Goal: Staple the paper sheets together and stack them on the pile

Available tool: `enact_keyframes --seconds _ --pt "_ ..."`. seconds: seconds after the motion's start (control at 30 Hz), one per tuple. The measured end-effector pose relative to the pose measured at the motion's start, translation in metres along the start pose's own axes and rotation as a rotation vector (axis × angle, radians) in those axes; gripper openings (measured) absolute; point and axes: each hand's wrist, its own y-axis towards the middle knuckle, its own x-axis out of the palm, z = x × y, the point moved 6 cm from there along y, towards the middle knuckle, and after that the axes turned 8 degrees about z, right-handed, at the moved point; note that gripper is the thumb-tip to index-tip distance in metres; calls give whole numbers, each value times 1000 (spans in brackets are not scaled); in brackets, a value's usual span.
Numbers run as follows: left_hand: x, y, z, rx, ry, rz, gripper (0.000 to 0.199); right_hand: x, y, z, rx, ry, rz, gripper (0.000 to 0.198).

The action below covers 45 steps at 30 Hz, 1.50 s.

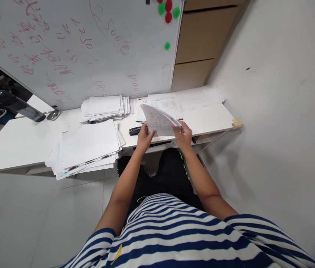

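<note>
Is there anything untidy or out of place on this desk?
Yes. The big paper stack at the left hangs over the desk front edge, its sheets fanned unevenly. Both hands hold a small sheaf.

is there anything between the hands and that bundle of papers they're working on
Nothing visible. The left hand and right hand both already grip the sheaf of papers by its lower corners, held just above the desk edge. The black stapler lies on the desk beside the left hand, not between hand and paper.

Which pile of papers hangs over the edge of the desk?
The big front-left pile: its near edge juts past the desk. The pile by the whiteboard lies fully on it.
</note>
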Motion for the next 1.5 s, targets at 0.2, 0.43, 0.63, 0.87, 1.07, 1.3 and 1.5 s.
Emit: enact_keyframes --seconds 0.2,0.43,0.63,0.87,1.07,1.3,1.5 --pt "-3 -5 -1 -25 209 92 14 12 2 24 73 -80 -77 38" --pt "-3 -24 -8 -63 358 105 14 22 -14 29 46 -163 -96 36" --pt "-8 -24 -9 -52 393 93 18 19 -19 42 54 -256 -59 34" --pt "-1 -31 -14 -278 -161 0 24 -5 -28 67 331 -96 202 50" --pt "26 -66 -26 -707 -442 -105 41 -3 -88 77 722 240 143 62" --pt "48 -102 -36 -680 -270 -95 39 -21 -112 97 702 192 263 42" --pt "-22 -25 13 107 342 146 30 -73 -108 110 689 101 229 41"
